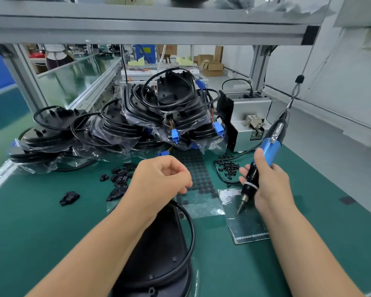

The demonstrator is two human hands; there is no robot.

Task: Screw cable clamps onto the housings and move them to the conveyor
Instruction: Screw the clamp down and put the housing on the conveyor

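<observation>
A black housing [159, 249] with a looped black cable lies on the green mat in front of me, partly under my left forearm. My left hand [159, 179] hovers above its far end with fingers curled; whether they pinch anything is hidden. My right hand [268, 185] grips a blue and black electric screwdriver [263, 159], tip pointing down at a clear plastic sheet. Loose black cable clamps [120, 179] lie left of my left hand. A small heap of black screws [229, 168] sits by the screwdriver.
A pile of bagged black housings [137, 121] with blue connectors fills the back of the bench. A grey screw feeder box [246, 121] stands at the back right. The conveyor [69, 78] runs along the far left behind an aluminium frame. A sheet of black pads [199, 179] lies mid-bench.
</observation>
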